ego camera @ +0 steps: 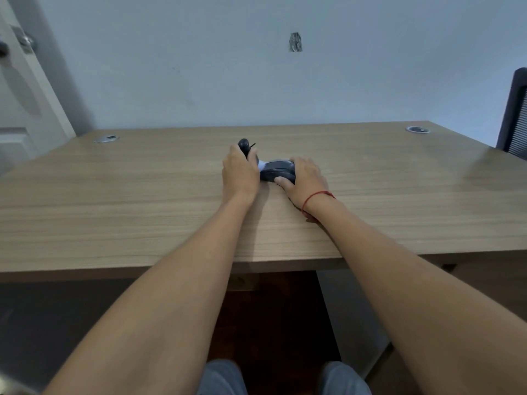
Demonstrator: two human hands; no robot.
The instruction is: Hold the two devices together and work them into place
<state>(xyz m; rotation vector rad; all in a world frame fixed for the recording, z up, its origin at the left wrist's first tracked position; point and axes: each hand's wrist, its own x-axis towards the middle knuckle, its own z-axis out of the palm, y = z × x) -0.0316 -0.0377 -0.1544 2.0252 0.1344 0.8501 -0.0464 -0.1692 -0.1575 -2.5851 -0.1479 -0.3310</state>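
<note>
On the wooden desk [142,195] lies a dark grey computer mouse [278,170]. My right hand [305,178], with a red string round its wrist, grips the mouse from the right, thumb at its near edge. My left hand [239,172] curls round a small dark rounded object [244,144] just left of the mouse; a thin black tip sticks out beside it. Something white [261,164] shows between the two hands, mostly hidden. Both forearms reach over the desk's front edge.
Two round metal cable grommets sit near the desk's back corners, one on the left [106,138] and one on the right [417,129]. A dark office chair [514,121] stands at the far right. A white door [20,89] is on the left, a pale wall behind.
</note>
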